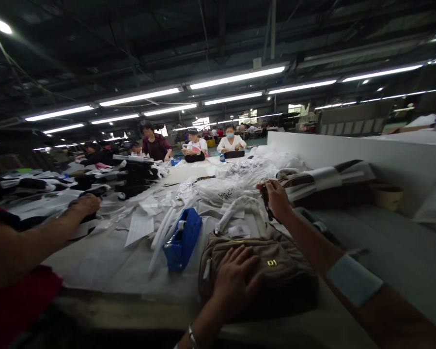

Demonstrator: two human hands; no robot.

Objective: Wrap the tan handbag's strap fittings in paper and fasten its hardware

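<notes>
A brown fabric bag [290, 266] with a small gold-coloured emblem and a zip lies at the table's front edge. My left hand [236, 276] rests flat on its front, fingers spread. Above the bag's far side, my right hand [279, 199] is raised and closed around a dark strap [266, 198]. Something brass-coloured, perhaps a clip, shows at its fingertips. The strap hangs toward the bag; where it joins is hard to make out. Just left of the bag stands a blue tape dispenser [182, 238], beside white padded strips [163, 230].
A co-worker's arm [58, 228] reaches in from the left, near piled dark and white goods [138, 177]. Clear plastic bags [225, 186] heap beyond my hands. Wrapped brown bags [334, 184] and a white partition [349, 150] stand right. Several people sit or stand across the table.
</notes>
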